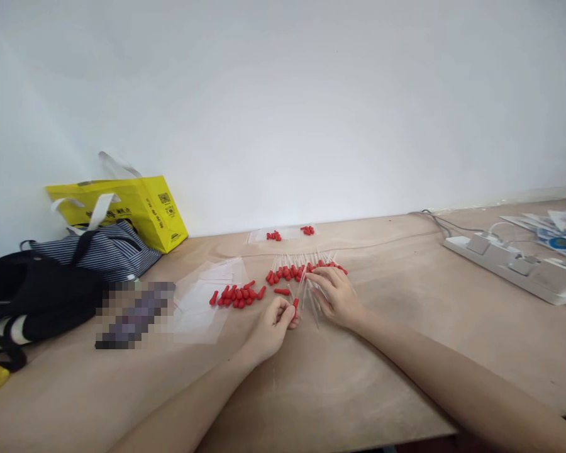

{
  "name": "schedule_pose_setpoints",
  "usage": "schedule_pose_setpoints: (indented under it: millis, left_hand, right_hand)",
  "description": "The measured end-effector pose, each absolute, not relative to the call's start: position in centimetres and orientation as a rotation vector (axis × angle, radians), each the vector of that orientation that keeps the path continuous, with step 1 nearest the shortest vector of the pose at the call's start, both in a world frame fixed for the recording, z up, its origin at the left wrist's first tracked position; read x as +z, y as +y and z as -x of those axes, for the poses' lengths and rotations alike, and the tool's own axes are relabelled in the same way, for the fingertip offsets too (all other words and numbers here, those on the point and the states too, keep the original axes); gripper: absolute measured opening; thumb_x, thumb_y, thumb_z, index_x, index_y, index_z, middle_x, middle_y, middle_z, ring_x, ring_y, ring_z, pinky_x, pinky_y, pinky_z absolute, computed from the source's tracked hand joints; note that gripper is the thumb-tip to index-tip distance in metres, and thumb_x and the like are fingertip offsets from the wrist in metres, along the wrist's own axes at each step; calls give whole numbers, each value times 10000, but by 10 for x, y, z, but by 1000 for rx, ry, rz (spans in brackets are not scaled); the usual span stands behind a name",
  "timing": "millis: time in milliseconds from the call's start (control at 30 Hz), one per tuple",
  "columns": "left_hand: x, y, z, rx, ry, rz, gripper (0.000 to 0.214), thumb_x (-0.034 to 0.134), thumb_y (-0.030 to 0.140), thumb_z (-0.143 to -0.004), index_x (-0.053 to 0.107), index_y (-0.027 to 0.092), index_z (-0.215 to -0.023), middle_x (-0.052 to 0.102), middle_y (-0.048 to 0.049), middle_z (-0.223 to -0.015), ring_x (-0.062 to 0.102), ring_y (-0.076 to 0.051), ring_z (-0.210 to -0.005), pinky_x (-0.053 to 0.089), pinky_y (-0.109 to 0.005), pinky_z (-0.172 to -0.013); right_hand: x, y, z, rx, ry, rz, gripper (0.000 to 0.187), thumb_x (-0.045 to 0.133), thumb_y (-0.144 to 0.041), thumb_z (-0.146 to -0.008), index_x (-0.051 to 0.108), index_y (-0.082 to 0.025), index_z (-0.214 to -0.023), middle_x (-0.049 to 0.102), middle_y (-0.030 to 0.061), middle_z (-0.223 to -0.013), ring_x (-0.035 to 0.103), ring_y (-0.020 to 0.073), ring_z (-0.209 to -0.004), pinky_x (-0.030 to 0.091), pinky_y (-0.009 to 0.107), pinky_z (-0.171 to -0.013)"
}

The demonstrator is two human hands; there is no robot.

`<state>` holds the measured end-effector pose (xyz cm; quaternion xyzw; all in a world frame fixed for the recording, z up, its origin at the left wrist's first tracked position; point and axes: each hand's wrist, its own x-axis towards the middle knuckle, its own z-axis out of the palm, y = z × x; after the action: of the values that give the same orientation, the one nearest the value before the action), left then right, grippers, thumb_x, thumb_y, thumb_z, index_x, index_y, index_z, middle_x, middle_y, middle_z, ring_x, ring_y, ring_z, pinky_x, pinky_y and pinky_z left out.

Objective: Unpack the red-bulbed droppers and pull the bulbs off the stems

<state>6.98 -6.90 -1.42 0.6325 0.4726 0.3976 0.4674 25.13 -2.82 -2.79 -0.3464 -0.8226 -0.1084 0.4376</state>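
Red bulb [295, 304] sits slightly tilted in the left hand [272, 322], which pinches it. Just beside it, the right hand [336, 294] bends over thin, clear tubes [315, 311]; whether it grips one cannot be told. Beyond the hands lies a row of droppers [287, 273] with smooth, rounded red ends. To their left, loose bulbs [238, 294] partly overlap flat, translucent bags [200, 318] on a wood-grained table [382, 396].
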Motion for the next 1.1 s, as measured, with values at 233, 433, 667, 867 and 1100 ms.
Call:
schedule_pose_setpoints:
  millis: [233,433,667,867,1100]
  left_hand:
    - [-12,-68,-54,975,1270,-2283,162,366,289,-831,486,195,-776,540,-1,-690,520,-137,-629,394,-250,-599]
    - [-16,-60,-46,984,1201,-2689,222,404,249,-831,533,199,-1005,599,-63,-916,521,-182,-874,381,-325,-787]
    - [-9,-58,-39,870,1285,-3003,184,468,234,-798,636,246,-724,648,-17,-791,521,-186,-797,286,-429,-884]
    - [-4,-64,-40,791,1266,-2996,238,428,170,-789,640,264,-735,659,-7,-788,514,-194,-842,198,-478,-952]
    - [-5,-64,-35,867,1213,-3030,308,390,55,-736,628,251,-735,662,2,-799,511,-202,-839,210,-464,-928]
  right_hand:
    - [-23,-42,-244,-490,-2141,817,300,442,-204,-831,507,-279,-1114,601,33,-1017,431,205,-1081,179,482,-969]
    - [-27,-47,-237,-520,-2220,760,224,406,-185,-849,587,-267,-951,593,-24,-632,503,121,-728,150,482,-963]
    - [-29,-51,-234,-482,-2245,764,194,414,-188,-829,600,-237,-807,555,-33,-574,457,115,-683,141,451,-945]
    - [-27,-54,-235,-450,-2221,767,195,422,-226,-828,601,-233,-750,537,-37,-539,439,107,-644,152,423,-918]
    - [-26,-55,-241,-442,-2200,775,199,420,-222,-824,591,-222,-722,533,-35,-519,437,113,-627,189,405,-880]
